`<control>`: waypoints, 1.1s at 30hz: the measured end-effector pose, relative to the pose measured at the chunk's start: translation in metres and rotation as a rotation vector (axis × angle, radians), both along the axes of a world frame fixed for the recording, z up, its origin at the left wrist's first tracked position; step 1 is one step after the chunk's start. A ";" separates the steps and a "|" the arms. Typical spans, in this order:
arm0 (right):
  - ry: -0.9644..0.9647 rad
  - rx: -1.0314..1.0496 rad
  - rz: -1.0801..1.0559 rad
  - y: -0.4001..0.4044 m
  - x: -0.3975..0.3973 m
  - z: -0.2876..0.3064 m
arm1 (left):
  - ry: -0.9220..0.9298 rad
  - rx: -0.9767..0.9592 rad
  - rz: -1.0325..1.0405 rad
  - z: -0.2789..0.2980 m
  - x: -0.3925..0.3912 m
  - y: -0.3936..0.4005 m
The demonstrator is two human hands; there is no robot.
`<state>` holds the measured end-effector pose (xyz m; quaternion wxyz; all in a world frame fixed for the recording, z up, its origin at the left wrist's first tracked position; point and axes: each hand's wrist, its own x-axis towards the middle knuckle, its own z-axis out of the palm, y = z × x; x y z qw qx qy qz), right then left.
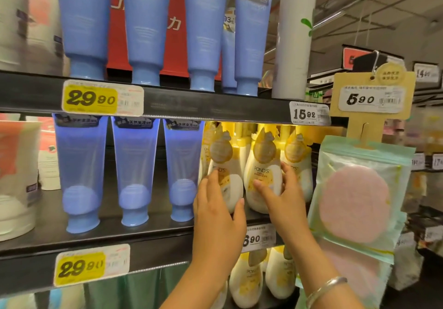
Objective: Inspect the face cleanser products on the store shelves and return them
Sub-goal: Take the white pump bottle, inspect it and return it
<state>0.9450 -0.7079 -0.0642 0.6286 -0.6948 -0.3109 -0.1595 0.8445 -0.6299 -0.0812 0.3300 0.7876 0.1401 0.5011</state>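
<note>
Cream and yellow pump bottles of cleanser stand in a row at the right end of the middle shelf [143,234]. My left hand [215,215] wraps around the leftmost bottle [224,164], thumb on its right side. My right hand [285,196] grips the middle bottle [262,164], fingers at its right side and thumb on its front. A third bottle [298,162] stands behind my right hand. Both held bottles are upright on the shelf.
Blue tubes [134,172] stand cap-down to the left on the middle shelf, and more blue tubes [203,30] on the upper shelf. A bagged pink sponge [354,203] hangs from a card hook close on the right. More cream bottles [247,282] stand below.
</note>
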 end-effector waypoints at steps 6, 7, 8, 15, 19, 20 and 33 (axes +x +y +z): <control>-0.081 -0.109 -0.056 -0.002 0.001 -0.011 | 0.203 -0.065 0.005 0.011 0.012 0.007; -0.082 -0.120 -0.057 -0.003 0.001 -0.012 | 0.231 -0.091 0.003 0.014 0.014 0.009; -0.084 -0.131 -0.056 -0.003 0.002 -0.012 | 0.251 -0.112 0.003 0.016 0.016 0.010; -0.101 -0.208 -0.126 0.002 0.005 -0.009 | 0.288 -0.119 0.088 0.017 0.021 0.012; -0.094 -0.223 -0.136 0.003 0.005 -0.010 | 0.240 -0.130 0.096 0.017 0.021 0.013; -0.096 -0.230 -0.139 0.003 0.005 -0.010 | 0.223 -0.135 0.089 0.016 0.020 0.013; -0.084 -0.287 -0.160 -0.028 -0.033 0.019 | 0.146 -0.189 -0.051 0.022 -0.008 0.004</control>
